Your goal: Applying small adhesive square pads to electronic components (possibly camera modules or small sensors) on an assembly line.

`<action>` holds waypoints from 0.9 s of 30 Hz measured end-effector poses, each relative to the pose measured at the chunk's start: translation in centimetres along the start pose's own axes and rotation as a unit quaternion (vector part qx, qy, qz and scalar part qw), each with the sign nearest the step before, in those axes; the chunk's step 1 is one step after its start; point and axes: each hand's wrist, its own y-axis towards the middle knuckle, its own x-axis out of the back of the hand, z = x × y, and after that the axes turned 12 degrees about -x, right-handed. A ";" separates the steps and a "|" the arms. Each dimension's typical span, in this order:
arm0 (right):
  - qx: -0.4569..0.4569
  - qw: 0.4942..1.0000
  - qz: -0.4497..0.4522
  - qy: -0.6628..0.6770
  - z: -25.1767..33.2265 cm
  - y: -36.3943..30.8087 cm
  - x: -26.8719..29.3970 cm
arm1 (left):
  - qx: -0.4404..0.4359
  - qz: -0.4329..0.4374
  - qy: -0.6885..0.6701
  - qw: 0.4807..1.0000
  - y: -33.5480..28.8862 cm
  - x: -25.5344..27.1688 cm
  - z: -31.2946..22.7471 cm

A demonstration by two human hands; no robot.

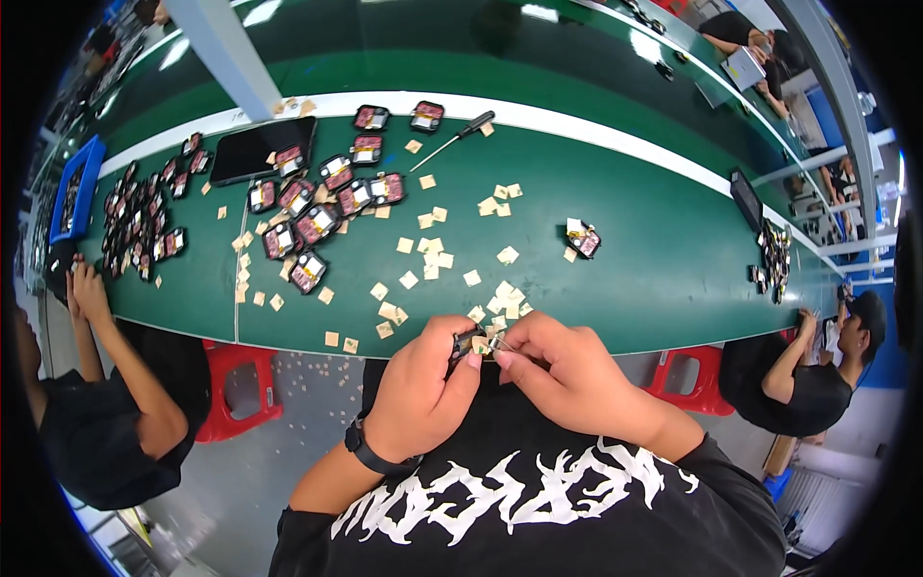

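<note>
At the table's near edge, my left hand [418,385] is closed around a small black device casing [463,346], mostly hidden by the fingers. My right hand [577,370] pinches thumb and forefinger together against the casing's right side. Something small and thin is at those fingertips, too small to name. Several beige paper squares [505,293] lie just beyond my hands. A single black device with a red and white face [582,238] sits farther right. More such devices [317,223] are grouped to the left, some resting on paper squares.
On the green table [673,260], a screwdriver [452,139] and a dark flat panel [240,154] lie toward the back. Another pile of devices [144,212] and a blue bin [77,188] are far left. People sit at both sides, near red stools [240,389].
</note>
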 end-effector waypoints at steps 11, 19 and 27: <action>-0.051 0.995 -0.008 0.080 -1.9 0.2 0.4 | -0.076 0.077 0.122 0.987 1.9 -0.9 0.2; -0.045 0.993 -0.002 0.113 -1.6 0.3 0.9 | 0.065 0.135 -0.068 0.986 2.4 -0.2 0.0; -0.098 0.988 0.074 0.095 -1.5 1.0 1.3 | -0.060 0.107 0.140 0.982 2.2 -0.5 0.1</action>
